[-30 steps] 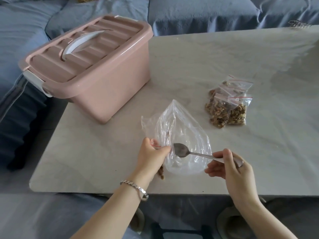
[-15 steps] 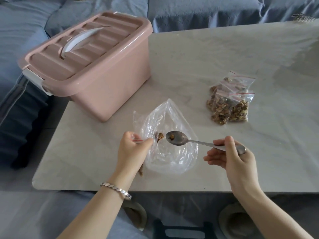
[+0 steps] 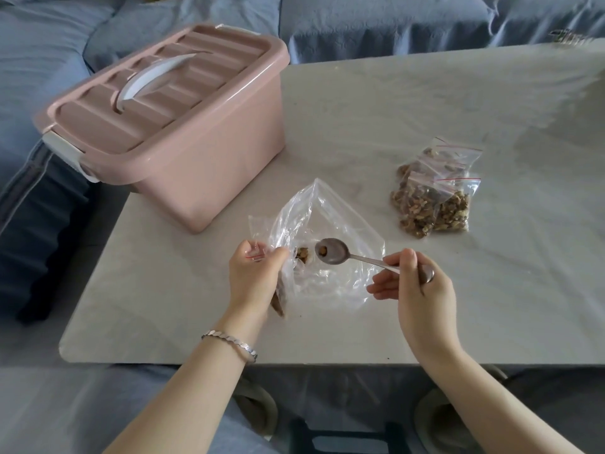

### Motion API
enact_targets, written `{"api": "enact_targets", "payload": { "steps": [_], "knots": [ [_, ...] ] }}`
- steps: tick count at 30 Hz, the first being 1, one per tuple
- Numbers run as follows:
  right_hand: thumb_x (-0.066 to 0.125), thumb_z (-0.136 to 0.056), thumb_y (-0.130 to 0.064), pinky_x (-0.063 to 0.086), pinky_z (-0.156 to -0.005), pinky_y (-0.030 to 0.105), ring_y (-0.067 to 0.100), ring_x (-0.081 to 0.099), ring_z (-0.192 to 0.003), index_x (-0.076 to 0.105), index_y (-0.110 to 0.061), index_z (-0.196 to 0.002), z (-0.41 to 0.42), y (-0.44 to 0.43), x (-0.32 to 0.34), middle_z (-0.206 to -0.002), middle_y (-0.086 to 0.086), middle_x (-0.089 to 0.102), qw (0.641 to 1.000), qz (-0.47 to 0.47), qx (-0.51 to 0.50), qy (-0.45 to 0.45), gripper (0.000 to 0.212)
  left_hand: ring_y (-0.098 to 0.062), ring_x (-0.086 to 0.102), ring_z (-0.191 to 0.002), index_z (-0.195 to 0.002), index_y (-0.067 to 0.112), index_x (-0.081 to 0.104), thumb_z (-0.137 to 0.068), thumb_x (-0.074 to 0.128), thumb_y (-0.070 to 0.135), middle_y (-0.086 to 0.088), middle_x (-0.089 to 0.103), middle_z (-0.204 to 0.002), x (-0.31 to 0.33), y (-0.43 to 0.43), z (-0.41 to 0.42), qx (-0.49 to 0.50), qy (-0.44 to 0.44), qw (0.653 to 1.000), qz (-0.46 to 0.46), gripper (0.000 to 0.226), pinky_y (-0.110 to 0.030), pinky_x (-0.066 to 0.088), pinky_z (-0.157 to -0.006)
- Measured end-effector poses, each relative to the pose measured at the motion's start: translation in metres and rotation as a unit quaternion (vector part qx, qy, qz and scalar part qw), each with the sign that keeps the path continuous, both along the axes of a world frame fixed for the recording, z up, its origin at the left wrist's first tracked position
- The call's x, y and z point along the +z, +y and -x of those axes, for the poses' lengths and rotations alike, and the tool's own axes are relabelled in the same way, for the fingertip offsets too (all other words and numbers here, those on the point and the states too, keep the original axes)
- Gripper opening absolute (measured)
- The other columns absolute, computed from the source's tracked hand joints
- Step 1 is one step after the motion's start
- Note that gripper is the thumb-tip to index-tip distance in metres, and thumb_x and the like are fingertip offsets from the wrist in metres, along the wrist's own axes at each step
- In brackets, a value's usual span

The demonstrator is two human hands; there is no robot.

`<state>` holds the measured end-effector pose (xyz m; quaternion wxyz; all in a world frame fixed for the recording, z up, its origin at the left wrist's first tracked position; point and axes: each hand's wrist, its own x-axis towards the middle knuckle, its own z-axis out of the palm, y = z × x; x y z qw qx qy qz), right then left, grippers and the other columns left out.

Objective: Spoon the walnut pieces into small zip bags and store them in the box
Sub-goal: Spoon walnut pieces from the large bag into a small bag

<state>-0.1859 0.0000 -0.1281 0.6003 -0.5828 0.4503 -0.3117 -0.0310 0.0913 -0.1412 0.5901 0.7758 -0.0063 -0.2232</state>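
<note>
My left hand (image 3: pixel 255 273) pinches a small zip bag (image 3: pixel 280 298) with walnut pieces hanging below my palm, together with the edge of a large clear plastic bag (image 3: pixel 330 250). A few walnut pieces (image 3: pixel 302 254) sit by my thumb. My right hand (image 3: pixel 415 283) grips the handle of a metal spoon (image 3: pixel 332 252), whose bowl carries one small walnut bit and hovers over the clear bag beside my left thumb. Several filled zip bags (image 3: pixel 432 194) of walnuts lie piled to the right. The pink box (image 3: pixel 173 126), lid closed, stands at the table's left corner.
The pale marble table (image 3: pixel 425 103) stretches right and back. A blue sofa (image 3: pixel 376 18) runs behind it and along the left side. The table's front edge is just under my wrists.
My hands and the clear bag shifted left and slightly away from the table's edge. The spoon rose out of the bag with a walnut bit in its bowl and reached my left thumb.
</note>
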Motion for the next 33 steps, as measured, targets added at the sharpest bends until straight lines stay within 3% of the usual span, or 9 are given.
{"api": "enact_targets", "payload": {
  "steps": [6, 9, 13, 16, 19, 22, 28, 33],
  "knots": [
    [0.037, -0.098, -0.023, 0.057, -0.059, 0.030, 0.023, 0.065, -0.057, 0.060, -0.015, -0.079, -0.003, 0.005, -0.003, -0.063, 0.009, 0.065, 1.000, -0.001, 0.023, -0.001, 0.031, -0.017, 0.036, -0.056, -0.062, 0.017, 0.039, -0.062, 0.064, 0.015, 0.004, 0.038, -0.056, -0.003, 0.004, -0.004, -0.041, -0.022, 0.999, 0.017, 0.026, -0.029, 0.032, -0.055],
    [0.037, -0.098, -0.024, 0.056, -0.058, 0.027, 0.020, 0.065, -0.057, 0.059, -0.017, -0.077, -0.004, 0.006, -0.004, -0.063, 0.008, 0.065, 1.000, 0.014, 0.020, 0.001, 0.031, -0.016, 0.036, -0.057, -0.063, 0.017, 0.039, -0.062, 0.066, 0.017, 0.003, 0.039, -0.057, -0.003, 0.004, -0.004, -0.069, -0.035, 0.997, 0.020, 0.027, -0.027, 0.033, -0.056],
    [0.039, -0.096, -0.025, 0.052, -0.058, 0.017, 0.013, 0.063, -0.058, 0.059, -0.021, -0.077, -0.007, 0.009, -0.006, -0.064, 0.004, 0.065, 0.998, 0.048, 0.049, 0.018, 0.028, -0.010, 0.036, -0.046, -0.063, 0.017, 0.040, -0.058, 0.063, 0.020, 0.009, 0.039, -0.050, -0.004, 0.002, -0.003, -0.080, -0.039, 0.996, 0.029, 0.024, -0.019, 0.034, -0.048],
    [0.040, -0.095, -0.025, 0.051, -0.062, 0.014, 0.009, 0.064, -0.062, 0.059, -0.026, -0.079, -0.006, 0.015, -0.013, -0.064, 0.001, 0.065, 0.995, 0.051, 0.081, 0.025, 0.025, -0.007, 0.034, -0.042, -0.064, 0.016, 0.039, -0.070, 0.068, 0.009, 0.009, 0.038, -0.049, -0.007, 0.002, 0.001, -0.097, -0.042, 0.994, 0.037, 0.030, -0.015, 0.032, -0.043],
    [0.040, -0.096, -0.021, 0.055, -0.067, 0.021, 0.014, 0.067, -0.067, 0.061, -0.022, -0.082, -0.003, 0.021, -0.023, -0.069, 0.001, 0.068, 0.997, 0.003, 0.076, 0.007, 0.026, -0.004, 0.033, -0.044, -0.067, 0.014, 0.041, -0.076, 0.063, -0.002, 0.005, 0.037, -0.056, -0.009, 0.000, 0.007, -0.128, -0.067, 0.989, 0.041, 0.028, -0.012, 0.031, -0.045],
    [0.040, -0.097, -0.020, 0.055, -0.061, 0.021, 0.021, 0.069, -0.067, 0.063, -0.010, -0.085, -0.001, 0.019, -0.027, -0.066, 0.006, 0.067, 0.994, -0.098, 0.037, -0.037, 0.028, -0.001, 0.032, -0.042, -0.069, 0.012, 0.042, -0.076, 0.063, -0.005, 0.004, 0.036, -0.058, -0.010, -0.002, 0.012, -0.137, -0.077, 0.986, 0.049, 0.028, -0.010, 0.030, -0.044],
    [0.040, -0.097, -0.022, 0.057, -0.059, 0.024, 0.026, 0.069, -0.067, 0.061, 0.001, -0.090, 0.009, 0.008, -0.027, -0.067, 0.014, 0.068, 0.954, -0.272, -0.010, -0.128, 0.032, -0.002, 0.034, -0.040, -0.068, 0.014, 0.042, -0.077, 0.064, -0.005, 0.013, 0.039, -0.051, -0.010, 0.000, 0.012, -0.134, -0.061, 0.987, 0.065, 0.030, -0.010, 0.032, -0.041],
    [0.040, -0.097, -0.023, 0.058, -0.059, 0.025, 0.026, 0.069, -0.065, 0.062, 0.001, -0.090, 0.020, 0.000, -0.028, -0.065, 0.013, 0.067, 0.947, -0.292, -0.006, -0.135, 0.033, -0.008, 0.038, -0.048, -0.069, 0.016, 0.043, -0.068, 0.070, 0.012, 0.009, 0.039, -0.058, -0.010, -0.002, 0.012, -0.181, -0.086, 0.979, 0.038, 0.027, -0.024, 0.039, -0.055]
  ]
}}
